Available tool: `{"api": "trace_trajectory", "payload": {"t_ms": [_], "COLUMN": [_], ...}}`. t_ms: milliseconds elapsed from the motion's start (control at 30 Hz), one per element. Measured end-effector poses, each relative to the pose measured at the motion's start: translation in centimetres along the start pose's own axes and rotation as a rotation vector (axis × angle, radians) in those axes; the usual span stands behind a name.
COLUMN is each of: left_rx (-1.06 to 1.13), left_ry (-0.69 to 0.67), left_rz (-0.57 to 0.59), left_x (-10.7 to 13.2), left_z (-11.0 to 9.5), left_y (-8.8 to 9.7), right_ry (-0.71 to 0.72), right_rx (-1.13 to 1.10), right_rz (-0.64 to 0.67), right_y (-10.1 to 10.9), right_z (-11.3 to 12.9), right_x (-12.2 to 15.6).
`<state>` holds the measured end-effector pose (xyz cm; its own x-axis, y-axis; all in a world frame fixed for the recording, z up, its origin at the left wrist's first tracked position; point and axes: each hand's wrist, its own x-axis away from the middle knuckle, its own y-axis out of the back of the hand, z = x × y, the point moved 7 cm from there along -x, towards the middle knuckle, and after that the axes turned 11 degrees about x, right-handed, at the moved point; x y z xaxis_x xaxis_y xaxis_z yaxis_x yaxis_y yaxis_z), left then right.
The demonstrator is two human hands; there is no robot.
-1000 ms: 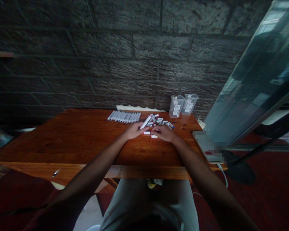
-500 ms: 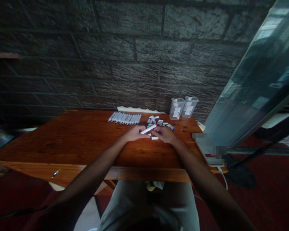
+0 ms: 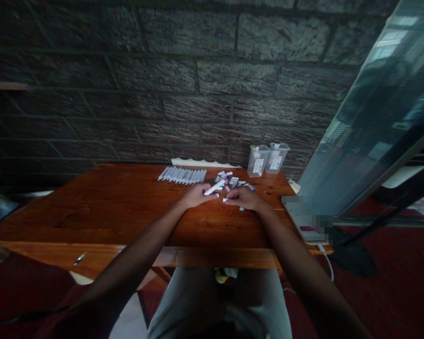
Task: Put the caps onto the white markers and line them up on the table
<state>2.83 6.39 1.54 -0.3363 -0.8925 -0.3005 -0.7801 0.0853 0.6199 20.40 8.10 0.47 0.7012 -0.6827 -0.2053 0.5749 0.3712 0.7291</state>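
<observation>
My left hand [image 3: 197, 196] is closed round a white marker [image 3: 214, 188], which slants up to the right and has a red end. A small white piece [image 3: 216, 195] shows at its fingertips; whether it is held I cannot tell. Just to the right, my right hand [image 3: 245, 197] pinches a small white marker cap [image 3: 225, 200]. Below that hand another small pale piece [image 3: 241, 208] lies on the table. Behind both hands is a loose pile of caps [image 3: 234, 181], mostly white with some coloured ends. Several grey-white markers [image 3: 183, 174] lie side by side in a row, left of the pile.
Two clear plastic containers [image 3: 257, 161] with labels stand at the back right of the wooden table [image 3: 127, 202]. A partly blurred flat device [image 3: 304, 219] with a white cable sits at the right edge. The brick wall [image 3: 212, 108] rises behind.
The right hand has drawn slightly away from the marker and now pinches a white cap. A cap lay on the table near there before. The left hand still holds the marker.
</observation>
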Motion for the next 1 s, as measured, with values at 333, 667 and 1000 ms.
{"api": "trace_trajectory", "payload": {"t_ms": [333, 667, 1000], "left_rx": [-0.148, -0.134, 0.153], "left_ry": [0.070, 0.108, 0.048], "left_rz": [-0.115, -0.020, -0.105], "left_x": [0.1, 0.2, 0.0], "left_z": [0.7, 1.4, -0.7], "left_y": [1.7, 1.1, 0.9], "right_ry": [0.001, -0.013, 0.053], "right_rx": [0.163, 0.385, 0.213], "right_rz": [-0.130, -0.265, -0.363], "right_y": [0.7, 1.7, 2.2], "right_z": [-0.2, 0.8, 2.5], "right_x": [-0.5, -0.3, -0.1]}}
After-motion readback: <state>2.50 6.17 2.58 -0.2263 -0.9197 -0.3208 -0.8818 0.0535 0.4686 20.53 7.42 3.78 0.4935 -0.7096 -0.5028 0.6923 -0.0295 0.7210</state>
